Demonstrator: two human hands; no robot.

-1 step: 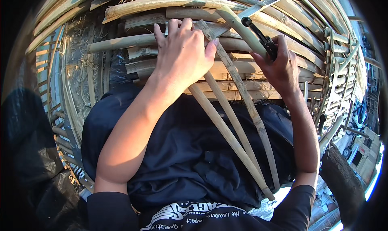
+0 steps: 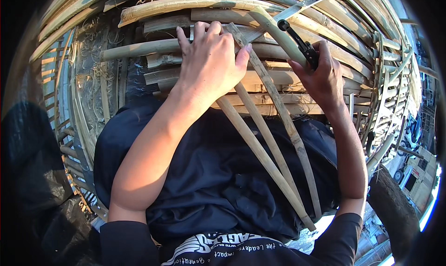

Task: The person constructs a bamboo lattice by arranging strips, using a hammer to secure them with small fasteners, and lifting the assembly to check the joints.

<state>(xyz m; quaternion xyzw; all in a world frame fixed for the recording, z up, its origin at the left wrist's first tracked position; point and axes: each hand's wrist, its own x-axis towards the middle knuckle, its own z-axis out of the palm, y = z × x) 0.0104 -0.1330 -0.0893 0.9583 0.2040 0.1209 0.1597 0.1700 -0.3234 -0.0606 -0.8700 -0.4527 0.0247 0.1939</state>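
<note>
My left hand [image 2: 209, 56] is closed over the upper ends of the bamboo strips, its thumb against the edge of a flat strip [image 2: 278, 105]. That strip and two narrower bamboo sticks [image 2: 267, 161] slant down across my dark-clothed lap. My right hand [image 2: 320, 75] grips a black hand tool [image 2: 297, 43] with a rounded end, whose exact kind I cannot make out. Alongside the tool runs a thick greenish bamboo piece [image 2: 274, 29], its lower end at my right fingers. What lies under my left palm is hidden.
Split bamboo slats [image 2: 209, 3] lie in rows beyond my hands. A bamboo lattice [image 2: 388, 80] rises at the right, with a dark post [image 2: 392, 205] below it. Fibre shavings [image 2: 88, 75] are scattered at the left. A pale strip [image 2: 316, 3] crosses the slats.
</note>
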